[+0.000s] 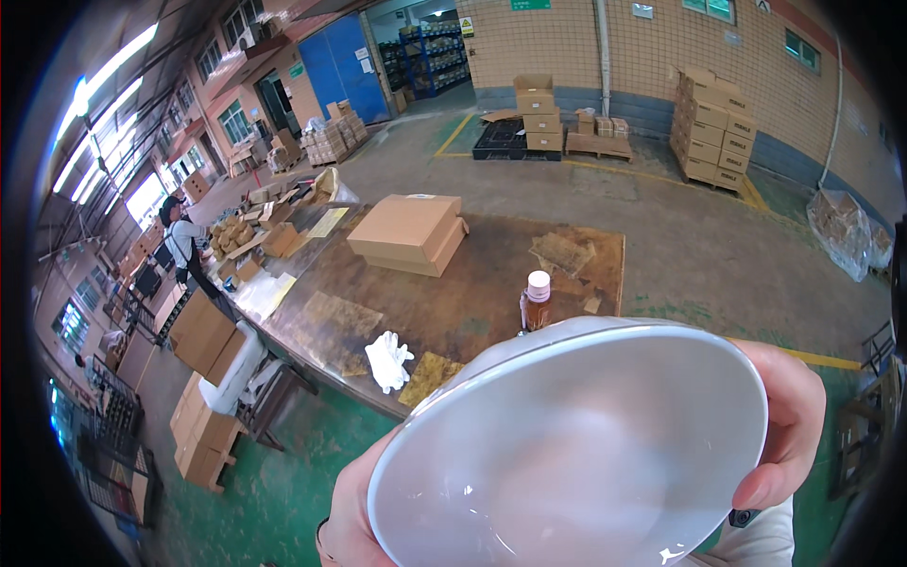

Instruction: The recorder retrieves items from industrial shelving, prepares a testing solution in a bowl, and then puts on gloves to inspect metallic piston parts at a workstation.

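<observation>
A large white glossy bowl [567,454] fills the near right of the head view, tilted so that its smooth inside faces me. My left hand [351,510] grips its left rim, with most of the fingers hidden behind the bowl. On the right side, my right hand [789,420] clasps the rim, the thumb lying over the edge. Just beyond the bowl stands a bottle [537,298] with a pale cap and brown contents, its lower part hidden. A crumpled white glove or cloth [388,361] lies on the table to the left.
The worn brown table [331,288] carries a closed cardboard box [408,231] and, farther left, loose packing. Stacked cartons [213,354] stand left of it. A person [179,236] works at the far left. More boxes [713,132] are piled by the brick wall.
</observation>
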The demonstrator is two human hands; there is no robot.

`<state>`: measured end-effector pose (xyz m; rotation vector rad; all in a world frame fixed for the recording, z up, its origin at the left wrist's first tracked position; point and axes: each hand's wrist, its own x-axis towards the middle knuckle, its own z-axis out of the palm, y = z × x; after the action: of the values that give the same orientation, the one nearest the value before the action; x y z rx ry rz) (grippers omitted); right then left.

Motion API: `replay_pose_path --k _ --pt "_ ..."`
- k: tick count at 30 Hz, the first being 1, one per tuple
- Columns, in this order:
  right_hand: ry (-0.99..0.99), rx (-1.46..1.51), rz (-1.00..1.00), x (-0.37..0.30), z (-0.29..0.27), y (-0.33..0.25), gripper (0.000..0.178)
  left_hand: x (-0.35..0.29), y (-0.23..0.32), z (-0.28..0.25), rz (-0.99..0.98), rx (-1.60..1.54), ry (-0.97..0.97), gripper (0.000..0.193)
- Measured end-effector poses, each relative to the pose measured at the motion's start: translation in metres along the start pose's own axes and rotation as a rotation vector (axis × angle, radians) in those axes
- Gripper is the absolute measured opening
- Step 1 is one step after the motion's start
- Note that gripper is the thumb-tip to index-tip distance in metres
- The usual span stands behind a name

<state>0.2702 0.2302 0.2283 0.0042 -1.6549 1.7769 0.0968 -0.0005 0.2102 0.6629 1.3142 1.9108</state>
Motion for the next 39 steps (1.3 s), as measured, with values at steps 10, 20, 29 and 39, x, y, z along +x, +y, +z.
replay_pose_path --k 10,20,29,39 --pt "-0.006 0.034 0.012 -0.004 0.008 0.002 0.090 -0.008 -0.005 -0.009 0.019 -0.010 -0.004 0.105" --pt "-0.085 0.069 -0.074 -0.006 0.006 0.006 0.090 -0.011 -0.005 -0.010 0.036 -0.006 -0.003 0.104" --pt "-0.078 0.088 -0.184 -0.017 0.004 0.001 0.092 -0.008 -0.002 -0.008 0.063 0.009 -0.056 0.102" --pt "-0.499 -0.162 -0.204 0.007 0.013 -0.032 0.095 -0.015 0.001 -0.005 0.079 0.028 -0.058 0.100"
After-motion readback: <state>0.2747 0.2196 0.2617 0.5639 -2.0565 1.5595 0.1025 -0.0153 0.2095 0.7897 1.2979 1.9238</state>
